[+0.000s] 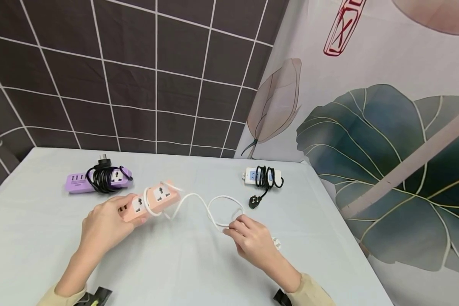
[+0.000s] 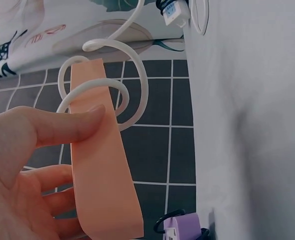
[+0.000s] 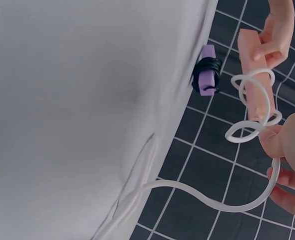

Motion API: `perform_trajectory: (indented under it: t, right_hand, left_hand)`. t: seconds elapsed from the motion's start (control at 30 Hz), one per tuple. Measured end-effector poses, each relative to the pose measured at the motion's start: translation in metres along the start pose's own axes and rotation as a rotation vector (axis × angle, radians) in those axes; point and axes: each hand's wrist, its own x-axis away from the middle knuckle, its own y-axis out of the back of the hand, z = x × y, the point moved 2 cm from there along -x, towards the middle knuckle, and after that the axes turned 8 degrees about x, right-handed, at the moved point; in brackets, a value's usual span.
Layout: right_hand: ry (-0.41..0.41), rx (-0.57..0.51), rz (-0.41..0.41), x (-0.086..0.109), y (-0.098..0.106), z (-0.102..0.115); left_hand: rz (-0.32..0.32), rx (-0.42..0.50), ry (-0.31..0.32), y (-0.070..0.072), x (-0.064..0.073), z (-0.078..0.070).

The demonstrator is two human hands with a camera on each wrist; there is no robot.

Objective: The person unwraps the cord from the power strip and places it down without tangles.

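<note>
My left hand holds a peach-coloured power strip by its near end, raised and tilted. In the left wrist view, the thumb presses across the strip's plain underside, with the other fingers behind it. Loose turns of white cord circle its far end. Between the two hands the cord stretches in loops. My right hand pinches it between thumb and fingers, as the right wrist view also shows at the cord's bend. Beside that hand a white plug is partly hidden.
A purple power strip wrapped in black cord lies at the back left. At the back right is a white power strip, also wound with black cord, its black plug in front. Behind the white table hangs a dark gridded cloth.
</note>
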Motion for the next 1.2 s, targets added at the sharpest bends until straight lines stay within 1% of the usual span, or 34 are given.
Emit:
perform_trajectory:
  t: [0.17,0.37,0.43,0.67,0.9,1.03,1.2]
  right_hand:
    - [0.005,-0.003,0.011,-0.003,-0.006,0.0]
    - [0.009,0.0,0.026,-0.01,-0.013,-0.002]
    - [0.008,0.002,0.028,-0.013,-0.016,-0.002]
    - [-0.019,-0.017,0.062,-0.023,-0.024,-0.006]
    - [-0.037,-0.034,0.086,-0.033,-0.031,-0.01]
    - [-0.05,-0.045,0.099,-0.038,-0.035,-0.012]
    - [-0.087,-0.082,0.116,-0.043,-0.04,-0.013]
  left_hand:
    - [-0.031,0.007,-0.018,0.002,0.001,-0.002]
    - [-0.072,0.022,-0.059,0.003,0.004,-0.007]
    - [-0.073,0.024,-0.063,0.003,0.004,-0.009]
    - [-0.046,0.026,-0.057,0.003,0.004,-0.014]
    - [-0.03,0.032,-0.077,0.001,0.004,-0.018]
    - [-0.002,0.027,-0.085,-0.001,0.004,-0.02]
    - [0.033,0.028,-0.092,-0.007,0.006,-0.022]
